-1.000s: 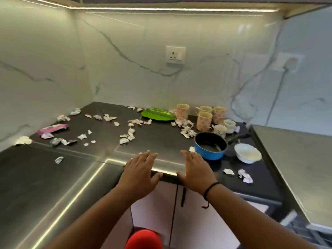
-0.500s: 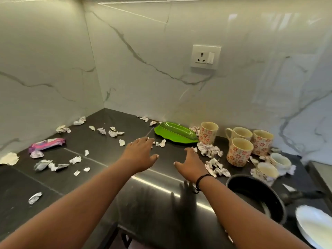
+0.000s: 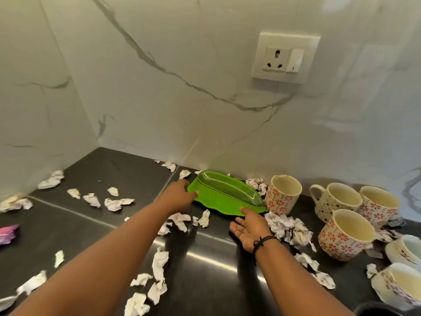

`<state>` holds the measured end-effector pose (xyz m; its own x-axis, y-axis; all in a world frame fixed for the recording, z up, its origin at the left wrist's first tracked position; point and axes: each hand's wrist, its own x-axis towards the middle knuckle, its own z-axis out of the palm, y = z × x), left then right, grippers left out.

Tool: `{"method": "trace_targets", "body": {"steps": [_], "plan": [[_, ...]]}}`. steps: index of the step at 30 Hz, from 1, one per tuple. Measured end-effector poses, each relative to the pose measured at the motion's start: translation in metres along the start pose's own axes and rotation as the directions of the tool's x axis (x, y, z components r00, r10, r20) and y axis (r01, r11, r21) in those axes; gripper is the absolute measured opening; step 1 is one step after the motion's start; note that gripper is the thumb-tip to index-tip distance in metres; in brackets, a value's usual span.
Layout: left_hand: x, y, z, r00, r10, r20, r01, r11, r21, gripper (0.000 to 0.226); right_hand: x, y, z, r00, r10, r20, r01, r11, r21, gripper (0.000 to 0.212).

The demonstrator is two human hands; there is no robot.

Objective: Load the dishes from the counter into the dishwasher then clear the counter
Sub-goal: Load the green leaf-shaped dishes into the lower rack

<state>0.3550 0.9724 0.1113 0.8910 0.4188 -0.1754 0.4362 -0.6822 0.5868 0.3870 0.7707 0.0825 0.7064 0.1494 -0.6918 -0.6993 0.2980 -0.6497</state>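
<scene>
From the head camera, a green leaf-shaped dish [image 3: 225,195] lies on the dark surface [image 3: 109,169] against the marble back wall [image 3: 182,87], below a white socket plate [image 3: 286,57]. The left hand [image 3: 180,196] reaches the dish's left end, its fingers curled at the rim, though I cannot tell whether this grip has actually closed on it. The right hand [image 3: 249,226] lies palm-up with fingers relaxed and spread, its tips touching the dish's near right edge, holding nothing. Four flower-patterned mugs [image 3: 346,233] stand to the right of the dish, with two pale cups [image 3: 401,286] nearer the right edge. Crumpled paper scraps [image 3: 159,261] litter the surface, and a pink wrapper [image 3: 8,233] lies at far left.
</scene>
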Motion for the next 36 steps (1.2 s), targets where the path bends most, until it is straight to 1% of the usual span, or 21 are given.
{"method": "trace_targets", "body": {"steps": [2, 4, 6, 8, 11, 12, 13, 15, 17, 19, 21, 23, 26, 27, 29, 31, 33, 36], "plan": [[0.034, -0.005, 0.009, 0.999, -0.043, 0.019, 0.045, 0.993, -0.112, 0.060, 0.015, -0.002, 0.008, 1.000, 0.016, -0.025, -0.015, 0.999, 0.041, 0.042], [0.060, -0.009, 0.019, 0.996, -0.078, 0.048, 0.086, 0.976, -0.201, 0.062, 0.026, -0.004, 0.013, 0.999, 0.026, -0.040, -0.024, 0.998, 0.052, 0.040], [0.077, -0.011, 0.028, 0.995, -0.091, 0.048, 0.101, 0.955, -0.280, 0.059, 0.033, -0.004, 0.016, 0.998, 0.019, -0.056, -0.016, 0.999, 0.048, 0.035], [0.086, -0.014, 0.034, 0.995, -0.100, 0.033, 0.105, 0.938, -0.330, 0.047, 0.037, -0.003, 0.018, 0.997, -0.008, -0.071, 0.010, 1.000, 0.027, 0.028], [0.084, -0.017, 0.035, 0.989, -0.146, 0.009, 0.136, 0.897, -0.421, 0.015, 0.032, -0.002, 0.019, 0.992, -0.072, -0.107, 0.073, 0.997, 0.009, 0.026], [0.078, -0.017, 0.032, 0.983, -0.180, 0.019, 0.167, 0.865, -0.473, 0.016, 0.028, -0.003, 0.019, 0.990, -0.086, -0.110, 0.087, 0.996, 0.006, 0.026], [0.072, -0.018, 0.029, 0.978, -0.205, 0.042, 0.195, 0.818, -0.541, 0.022, 0.023, -0.004, 0.018, 0.990, -0.092, -0.105, 0.093, 0.996, 0.009, 0.026], [0.051, -0.017, 0.017, 0.967, -0.233, 0.105, 0.242, 0.703, -0.669, 0.024, 0.006, -0.008, 0.017, 0.992, -0.103, -0.073, 0.105, 0.994, 0.020, 0.024], [0.022, -0.012, -0.002, 0.952, -0.263, 0.157, 0.290, 0.613, -0.735, 0.023, -0.017, -0.012, 0.014, 0.991, -0.128, -0.043, 0.129, 0.991, 0.026, 0.018], [-0.010, -0.003, -0.021, 0.952, -0.257, 0.165, 0.285, 0.554, -0.782, 0.023, -0.044, -0.015, 0.012, 0.985, -0.169, -0.019, 0.170, 0.985, 0.036, 0.015], [-0.043, 0.007, -0.041, 0.965, -0.206, 0.163, 0.249, 0.519, -0.818, 0.018, -0.077, -0.019, 0.008, 0.967, -0.254, 0.034, 0.253, 0.967, 0.043, 0.022], [-0.071, 0.018, -0.061, 0.978, -0.139, 0.155, 0.204, 0.495, -0.844, 0.012, -0.109, -0.024, 0.002, 0.927, -0.368, 0.075, 0.368, 0.930, 0.021, 0.030], [-0.111, 0.036, -0.084, 0.984, 0.017, 0.179, 0.151, 0.459, -0.875, 0.010, -0.163, -0.032, -0.020, 0.849, -0.520, 0.095, 0.526, 0.849, -0.051, 0.025], [-0.125, 0.043, -0.087, 0.979, 0.066, 0.195, 0.143, 0.464, -0.874, 0.010, -0.182, -0.034, -0.031, 0.826, -0.554, 0.107, 0.562, 0.825, -0.062, 0.023], [-0.150, 0.058, -0.085, 0.959, 0.164, 0.233, 0.115, 0.525, -0.843, 0.013, -0.219, -0.038, -0.056, 0.783, -0.608, 0.131, 0.619, 0.782, -0.067, 0.019], [-0.175, 0.076, -0.070, 0.902, 0.277, 0.331, 0.118, 0.579, -0.807, 0.024, -0.255, -0.041, -0.088, 0.745, -0.657, 0.112, 0.666, 0.743, -0.072, 0.018], [-0.202, 0.098, -0.050, 0.830, 0.361, 0.426, 0.133, 0.614, -0.778, 0.032, -0.285, -0.045, -0.122, 0.711, -0.702, 0.053, 0.703, 0.707, -0.077, 0.013], [-0.251, 0.139, -0.006, 0.708, 0.474, 0.523, 0.103, 0.665, -0.740, 0.026, -0.322, -0.047, -0.183, 0.663, -0.744, -0.078, 0.737, 0.668, -0.106, 0.007]]}}
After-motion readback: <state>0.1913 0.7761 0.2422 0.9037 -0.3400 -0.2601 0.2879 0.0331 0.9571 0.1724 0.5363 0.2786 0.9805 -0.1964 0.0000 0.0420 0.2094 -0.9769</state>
